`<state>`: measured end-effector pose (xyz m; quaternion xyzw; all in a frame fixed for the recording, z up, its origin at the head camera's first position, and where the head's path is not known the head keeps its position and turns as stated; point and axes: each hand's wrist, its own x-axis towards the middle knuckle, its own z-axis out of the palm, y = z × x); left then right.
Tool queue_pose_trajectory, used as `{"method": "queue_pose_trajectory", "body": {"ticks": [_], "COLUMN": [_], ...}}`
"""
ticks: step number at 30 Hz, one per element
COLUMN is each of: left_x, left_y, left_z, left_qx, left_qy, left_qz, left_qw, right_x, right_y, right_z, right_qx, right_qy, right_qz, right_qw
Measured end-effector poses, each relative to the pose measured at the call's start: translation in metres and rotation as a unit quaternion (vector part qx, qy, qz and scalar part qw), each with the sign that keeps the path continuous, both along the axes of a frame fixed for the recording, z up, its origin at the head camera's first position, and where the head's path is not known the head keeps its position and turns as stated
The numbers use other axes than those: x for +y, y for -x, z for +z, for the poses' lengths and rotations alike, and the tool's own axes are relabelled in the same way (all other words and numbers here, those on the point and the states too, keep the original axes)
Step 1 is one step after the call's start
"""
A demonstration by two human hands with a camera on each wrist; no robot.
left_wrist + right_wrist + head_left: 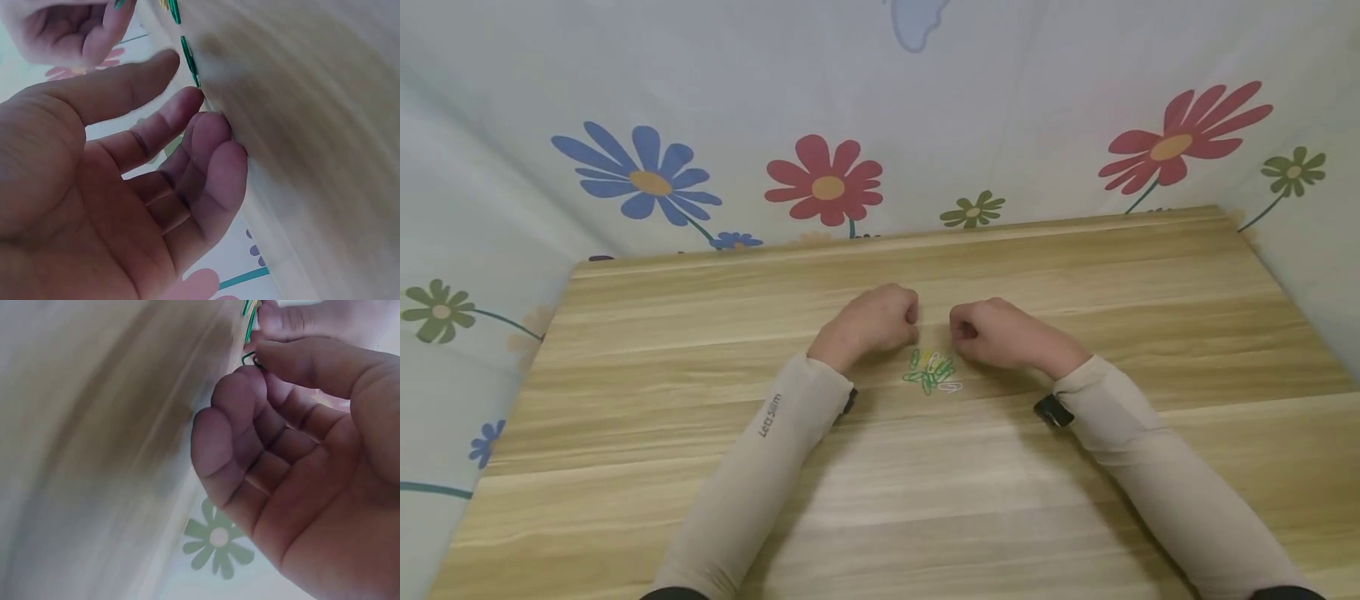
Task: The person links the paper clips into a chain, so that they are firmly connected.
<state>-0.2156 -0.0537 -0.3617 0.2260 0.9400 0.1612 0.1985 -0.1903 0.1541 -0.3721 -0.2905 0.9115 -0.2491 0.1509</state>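
A small pile of paper clips [937,368], green, white and yellow, lies on the wooden table between the two hands. Just left of the pile, my left hand [874,321] rests with loosely curled fingers. In the left wrist view, its thumb [134,84] is apart from the index fingertip, with nothing between them. Beyond these fingertips a green paper clip [189,59] lies on the table. To the right of the pile, my right hand [1000,333] pinches a green paper clip [249,357] between thumb and index finger, its wire loop sticking out.
The wood-grain table [625,400] stretches to either side. Behind it hangs a pale cloth [1022,108] printed with blue, red and green flowers. A dark wrist strap piece [1054,411] sits below the right wrist.
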Motion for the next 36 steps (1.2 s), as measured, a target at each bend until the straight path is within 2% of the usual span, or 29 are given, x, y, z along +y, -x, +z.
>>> {"method": "queue_pose_trajectory", "body": {"ticks": [10,15,24,30,36], "left_x": [0.000,-0.002,-0.008,-0.008,-0.006], "left_y": [0.000,0.000,0.002,0.003,0.001], "left_z": [-0.002,-0.001,-0.001,-0.001,0.000], "left_qx": [-0.014,-0.021,-0.060,-0.062,-0.061], "left_qy": [0.018,0.015,-0.004,-0.008,0.000], "left_qz": [0.001,0.001,-0.006,-0.011,-0.004], "left_qw": [0.9997,0.9997,0.9982,0.9980,0.9981], "right_x": [0.011,0.010,0.009,0.009,0.007], "right_y": [0.008,0.008,0.006,0.006,0.006], "right_z": [0.005,0.007,0.008,0.006,0.005], "right_qx": [-0.012,-0.011,-0.016,-0.024,-0.023], "right_qy": [0.044,0.047,0.043,0.034,0.033], "right_qz": [-0.026,-0.029,-0.027,-0.023,-0.017], "right_qw": [0.9986,0.9984,0.9986,0.9989,0.9991]}}
